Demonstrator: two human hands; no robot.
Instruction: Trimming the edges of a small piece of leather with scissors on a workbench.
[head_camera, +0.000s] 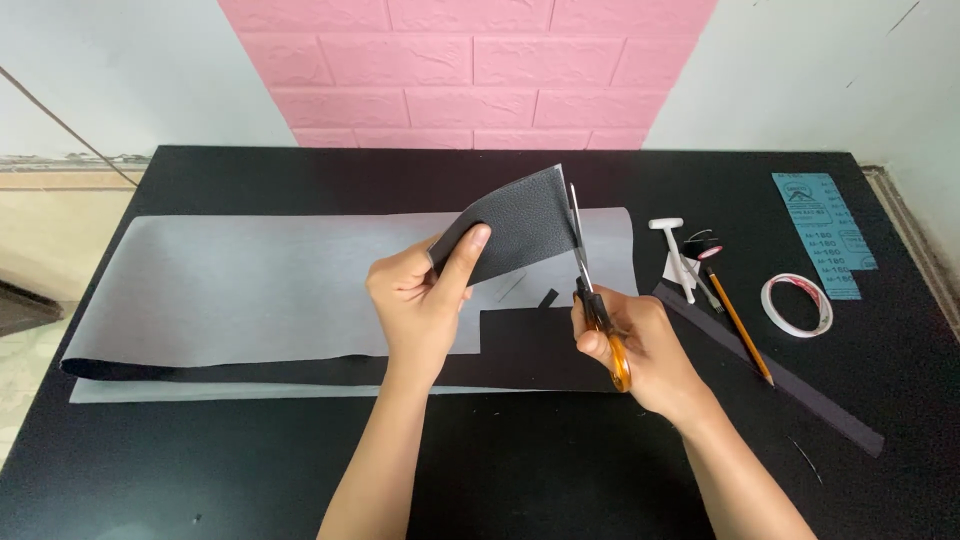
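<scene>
Left hand (420, 300) clenched on the small black leather-textured piece (515, 228), right hand (640, 345) grasping orange-handled scissors (592, 290) at its right edge; trimming apparently underway, unfinished.

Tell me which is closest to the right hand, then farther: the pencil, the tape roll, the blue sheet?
1. Pencil, just right of the right hand.
2. Tape roll, farther right on the table.
3. Blue sheet, far right, toward the back edge.
</scene>
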